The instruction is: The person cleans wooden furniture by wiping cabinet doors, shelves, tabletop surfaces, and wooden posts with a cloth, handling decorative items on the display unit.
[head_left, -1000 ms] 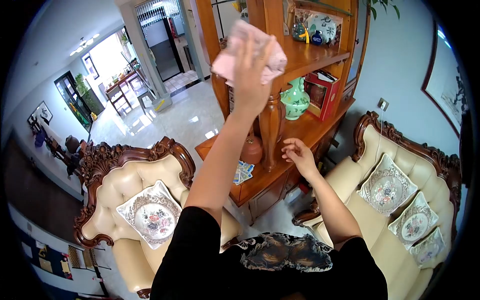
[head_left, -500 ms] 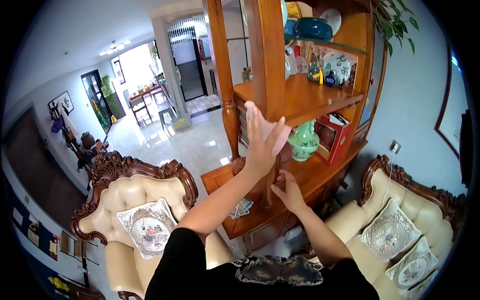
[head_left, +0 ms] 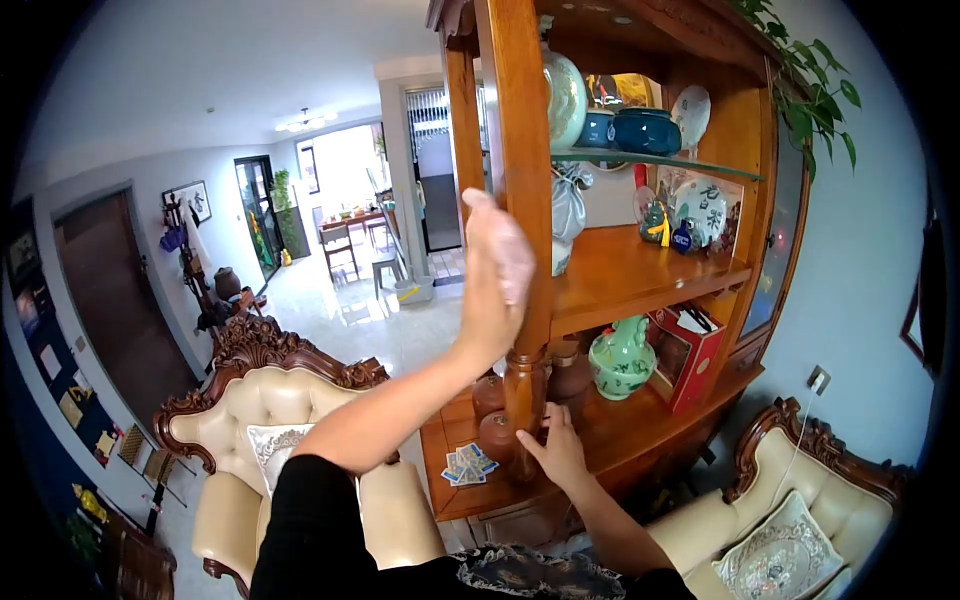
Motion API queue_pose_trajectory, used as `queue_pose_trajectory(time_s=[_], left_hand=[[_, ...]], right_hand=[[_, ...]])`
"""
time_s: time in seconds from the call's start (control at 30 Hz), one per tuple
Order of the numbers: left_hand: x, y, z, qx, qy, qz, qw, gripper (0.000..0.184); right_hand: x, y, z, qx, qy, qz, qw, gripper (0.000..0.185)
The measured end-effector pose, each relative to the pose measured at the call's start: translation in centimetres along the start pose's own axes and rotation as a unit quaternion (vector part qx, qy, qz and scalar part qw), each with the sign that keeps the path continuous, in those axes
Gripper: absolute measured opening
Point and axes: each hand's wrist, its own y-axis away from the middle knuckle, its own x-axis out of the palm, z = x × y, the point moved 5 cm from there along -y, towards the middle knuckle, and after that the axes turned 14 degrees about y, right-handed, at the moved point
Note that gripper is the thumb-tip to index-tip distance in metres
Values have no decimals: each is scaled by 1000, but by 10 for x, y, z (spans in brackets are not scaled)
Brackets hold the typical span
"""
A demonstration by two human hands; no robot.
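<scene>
My left hand [head_left: 490, 310] is raised beside the wooden display cabinet's front corner post [head_left: 520, 120], holding a pink cloth [head_left: 514, 262] along the post's left side. Lower down, my right hand [head_left: 562, 458] is at the turned foot of that same post, its thumb across the front and its fingers at the right side, partly hidden. Brown round-bodied jars [head_left: 497, 437] stand close behind and left of the post foot. A fan of small printed cards [head_left: 468, 465] lies on the cabinet's lower ledge.
A green vase [head_left: 622, 362] and a red box [head_left: 685, 358] stand on the lower ledge. Blue pots [head_left: 645, 130] and a pale round vase [head_left: 564, 100] are higher up, by a glass shelf [head_left: 660, 162]. Cream armchairs [head_left: 310, 390] flank the cabinet; a plant [head_left: 800, 110] hangs at right.
The view has shifted, with more of the cabinet's upper part showing. My left hand has turned edge-on along the post with the pink cloth. My right hand stays near the post foot.
</scene>
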Motion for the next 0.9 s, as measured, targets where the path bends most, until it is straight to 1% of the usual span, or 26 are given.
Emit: queue_pose_trajectory(time_s=[0.03,0.07,0.1,0.17,0.27,0.33,0.4,0.47,0.53,0.57,0.6,0.63,0.67,0.7,0.73,0.77,0.8,0.87,0.9], left_hand=[[14,-3,-4,66,-88,71,991,76],[26,-6,-6,130,-176,141,965,71],[28,-15,-3,153,-173,149,961,77],[26,-44,-2,165,-178,152,958,77],[26,-106,-14,179,-202,148,951,77],[30,-149,-16,213,-229,129,941,75],[34,-191,-21,288,-268,110,913,70],[37,-229,-26,305,-310,115,893,64],[40,-266,-37,420,-347,87,834,55],[43,-273,-45,457,-377,57,804,43],[45,-279,-52,491,-407,26,770,35],[44,-301,-52,400,-325,147,845,40],[46,-318,-48,400,-325,142,845,40],[53,-333,-45,403,-316,185,839,42],[59,-343,-40,407,-306,227,830,48],[64,-345,-39,426,-376,217,794,45],[64,-352,-38,427,-376,214,794,45],[63,-351,-54,547,-335,210,738,42],[62,-353,-60,548,-334,208,738,42]], right_hand=[[4,-1,-4,-5,4,9,1000,81],[6,-3,-5,-10,1,5,1000,81],[11,-5,-5,-3,-20,9,1000,89],[22,-11,-11,-6,-63,25,998,106],[19,-10,-6,0,-54,23,998,101],[16,-8,-5,7,-68,28,997,98],[16,-8,-6,18,-80,33,996,95],[19,-9,-7,9,-23,25,999,91],[26,-6,-10,11,-9,11,1000,92],[27,-6,-11,10,4,1,1000,92],[25,-4,-11,12,6,-1,1000,92],[22,-5,-8,8,1,5,1000,92],[20,-6,-6,3,-2,13,1000,93],[21,-6,-7,0,5,13,1000,93],[23,-7,-8,-2,9,9,1000,93],[25,-5,-9,1,14,9,1000,93],[26,-5,-9,4,18,9,1000,93],[27,-5,-10,15,23,18,999,94],[29,-4,-12,17,19,20,999,94]])
